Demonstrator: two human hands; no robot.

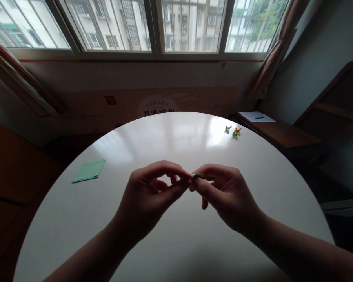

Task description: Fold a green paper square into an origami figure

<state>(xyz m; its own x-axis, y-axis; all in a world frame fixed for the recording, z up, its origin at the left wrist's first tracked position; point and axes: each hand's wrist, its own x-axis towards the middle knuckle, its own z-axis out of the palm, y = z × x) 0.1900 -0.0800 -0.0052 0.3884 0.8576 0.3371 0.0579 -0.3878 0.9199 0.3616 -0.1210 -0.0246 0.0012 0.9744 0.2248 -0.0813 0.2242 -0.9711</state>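
A small folded piece of green paper (197,175) is pinched between my two hands, above the middle of the white table. My left hand (155,184) grips its left end between thumb and forefinger. On the other side, my right hand (223,188) holds it with the thumb in front and the fingers behind. Both sets of fingertips almost meet and cover most of the paper, so its folded shape is largely hidden.
A stack of green paper sheets (90,170) lies at the table's left. Toward the far right edge stand small folded paper figures, two green (228,129) and one orange (238,131). Beyond the round white table (164,250), a wooden surface (285,131) bears white paper (250,116) and a pen (259,118).
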